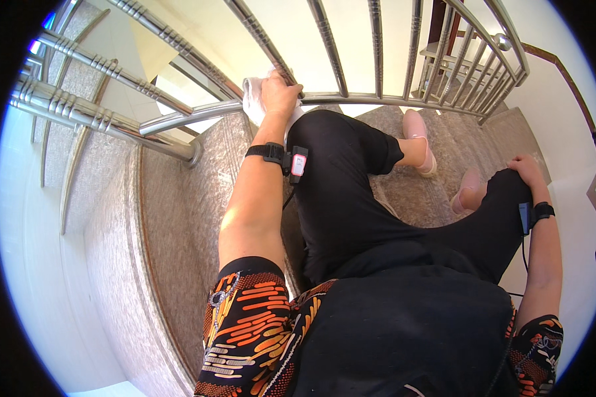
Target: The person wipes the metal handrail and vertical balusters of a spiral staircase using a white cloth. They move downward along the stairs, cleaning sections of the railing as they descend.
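Note:
My left hand (279,94) grips a white cloth (253,97) wrapped around the foot of a stainless steel baluster (261,34), where it meets the lower rail (367,99) of a stair railing. Part of the cloth hangs below the rail beside my left knee. Resting on my right knee is my right hand (527,170), fingers bent over the black trouser leg, with no object seen in it. Each wrist bears a black strap with a small device.
Curved stone stair treads (164,238) run down the left side, beside a thick steel post (164,147). My feet in pink shoes (416,130) stand on a step below. More railing (477,74) bends around at the upper right, near a white wall (571,144).

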`<state>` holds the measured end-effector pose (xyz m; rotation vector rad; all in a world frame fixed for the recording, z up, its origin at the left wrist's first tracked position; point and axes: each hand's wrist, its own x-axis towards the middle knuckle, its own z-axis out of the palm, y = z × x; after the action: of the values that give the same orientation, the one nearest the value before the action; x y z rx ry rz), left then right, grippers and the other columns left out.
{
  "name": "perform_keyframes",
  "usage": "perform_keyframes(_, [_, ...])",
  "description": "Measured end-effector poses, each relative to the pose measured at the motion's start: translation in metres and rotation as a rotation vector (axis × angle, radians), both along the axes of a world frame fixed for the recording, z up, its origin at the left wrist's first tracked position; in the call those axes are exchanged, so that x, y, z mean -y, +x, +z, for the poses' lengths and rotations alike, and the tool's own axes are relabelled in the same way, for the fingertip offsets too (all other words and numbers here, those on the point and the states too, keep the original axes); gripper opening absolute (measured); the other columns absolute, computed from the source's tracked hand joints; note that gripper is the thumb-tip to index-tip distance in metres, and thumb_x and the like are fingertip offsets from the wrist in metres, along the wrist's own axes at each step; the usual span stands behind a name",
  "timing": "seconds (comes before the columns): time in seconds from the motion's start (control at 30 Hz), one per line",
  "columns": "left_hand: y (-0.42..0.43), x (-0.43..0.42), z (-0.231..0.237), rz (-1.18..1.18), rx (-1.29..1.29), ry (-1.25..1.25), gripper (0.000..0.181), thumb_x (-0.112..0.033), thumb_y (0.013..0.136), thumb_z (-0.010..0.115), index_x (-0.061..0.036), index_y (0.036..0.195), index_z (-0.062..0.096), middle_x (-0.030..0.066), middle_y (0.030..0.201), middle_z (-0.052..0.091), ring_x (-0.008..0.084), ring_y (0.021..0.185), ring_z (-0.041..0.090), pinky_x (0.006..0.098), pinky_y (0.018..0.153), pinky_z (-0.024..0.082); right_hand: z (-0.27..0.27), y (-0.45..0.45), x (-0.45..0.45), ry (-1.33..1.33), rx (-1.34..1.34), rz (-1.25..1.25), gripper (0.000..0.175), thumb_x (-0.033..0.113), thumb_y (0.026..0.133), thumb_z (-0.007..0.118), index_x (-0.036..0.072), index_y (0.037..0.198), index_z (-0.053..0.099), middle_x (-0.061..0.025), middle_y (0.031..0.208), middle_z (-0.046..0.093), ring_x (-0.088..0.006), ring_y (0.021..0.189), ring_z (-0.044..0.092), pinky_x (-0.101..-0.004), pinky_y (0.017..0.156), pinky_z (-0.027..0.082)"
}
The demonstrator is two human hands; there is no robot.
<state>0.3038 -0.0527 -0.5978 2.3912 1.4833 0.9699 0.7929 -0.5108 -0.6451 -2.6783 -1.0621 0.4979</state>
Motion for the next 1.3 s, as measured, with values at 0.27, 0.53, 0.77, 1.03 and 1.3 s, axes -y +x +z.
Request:
perform_keyframes(0.27, [0.000, 0.002, 0.007, -0.012, 0.031, -0.117, 0.049, -0.021, 0.067, 0.083, 0.0069, 0.102, 0.062, 0.0228, 0.087, 0.071, 0.0358, 0.085, 0.070, 0.0408, 0.079, 0.054, 0.003, -0.006, -0.003, 0.022, 0.018, -0.064, 0.034, 0.031, 0.074, 0.069, 0.003, 0.093, 0.075, -0.0176, 0.090, 0.073, -0.0318, 0.085, 0.069, -0.0417, 0.078, 0.052])
perform_keyframes(0.53, [-0.001, 0.002, 0.007, -0.017, 0.024, -0.095, 0.050, -0.022, 0.067, 0.083, 0.0062, 0.102, 0.062, 0.0217, 0.088, 0.071, 0.0346, 0.085, 0.070, 0.0397, 0.080, 0.054, 0.006, -0.008, 0.000, 0.021, 0.001, -0.044, 0.034, 0.031, 0.075, 0.070, 0.003, 0.092, 0.075, -0.0168, 0.088, 0.073, -0.0307, 0.084, 0.070, -0.0403, 0.078, 0.053])
perform_keyframes(0.77, [0.000, 0.007, 0.013, -0.022, 0.045, -0.127, 0.049, -0.021, 0.066, 0.083, 0.0073, 0.100, 0.062, 0.0225, 0.087, 0.071, 0.0354, 0.085, 0.070, 0.0401, 0.080, 0.054, 0.007, -0.010, 0.017, 0.049, 0.022, -0.108, 0.034, 0.032, 0.076, 0.069, 0.002, 0.092, 0.075, -0.0169, 0.088, 0.073, -0.0301, 0.084, 0.070, -0.0404, 0.078, 0.052])
perform_keyframes(1.03, [0.001, 0.011, 0.015, -0.021, 0.063, -0.115, 0.044, -0.018, 0.064, 0.083, 0.0043, 0.098, 0.066, 0.0199, 0.086, 0.072, 0.0342, 0.085, 0.071, 0.0398, 0.081, 0.055, -0.001, 0.000, 0.037, 0.079, 0.009, -0.132, 0.034, 0.032, 0.077, 0.069, 0.002, 0.092, 0.074, -0.0178, 0.089, 0.072, -0.0308, 0.086, 0.069, -0.0405, 0.078, 0.052])
perform_keyframes(1.3, [-0.001, 0.006, 0.012, 0.013, -0.014, -0.084, 0.046, -0.020, 0.065, 0.083, 0.0031, 0.102, 0.066, 0.0183, 0.087, 0.073, 0.0347, 0.086, 0.071, 0.0409, 0.083, 0.055, -0.001, 0.003, 0.053, 0.101, 0.027, -0.125, 0.036, 0.033, 0.078, 0.068, 0.000, 0.092, 0.073, -0.0182, 0.089, 0.071, -0.0319, 0.086, 0.069, -0.0404, 0.077, 0.052])
